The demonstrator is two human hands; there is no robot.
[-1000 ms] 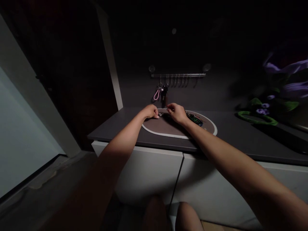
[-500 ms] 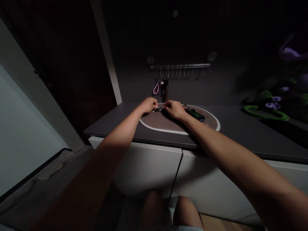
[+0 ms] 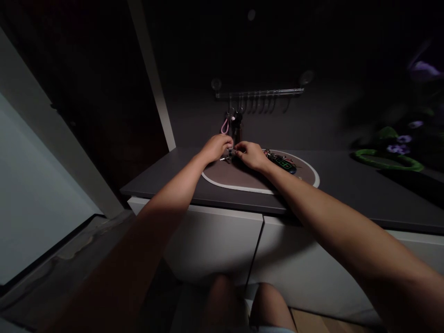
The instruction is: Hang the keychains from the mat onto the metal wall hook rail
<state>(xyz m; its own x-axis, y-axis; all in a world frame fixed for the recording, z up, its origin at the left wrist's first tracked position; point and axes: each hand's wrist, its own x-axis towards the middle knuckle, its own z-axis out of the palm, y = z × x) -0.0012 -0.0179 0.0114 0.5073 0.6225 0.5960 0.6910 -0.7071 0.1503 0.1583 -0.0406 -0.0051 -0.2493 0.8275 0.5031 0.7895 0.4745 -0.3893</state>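
My left hand (image 3: 215,148) is closed in a pinch above the mat, and a small bunch of keys (image 3: 228,157) dangles beneath its fingertips. Just to the right, my right hand (image 3: 252,156) has its thumb and fingers drawn together close to the keys; whatever may be between those fingertips is too small and dark to make out. Under both hands lies a brown oval mat (image 3: 239,179) with a white rim. Beside my right wrist, a dark blue item with green markings (image 3: 285,163) rests on the mat among other small things.
On the back wall, a clear hook rail (image 3: 260,94) carries hanging keys with a pink loop (image 3: 225,126). A green ring-shaped item (image 3: 386,159) and purple flowers (image 3: 398,147) stand at the right of the dark counter (image 3: 166,173). White cabinet doors (image 3: 215,240) are below.
My left hand has risen slightly and shifted right, closer to my right hand. The keys, lower and flatter before, now hang from its fingers. My right hand has barely moved.
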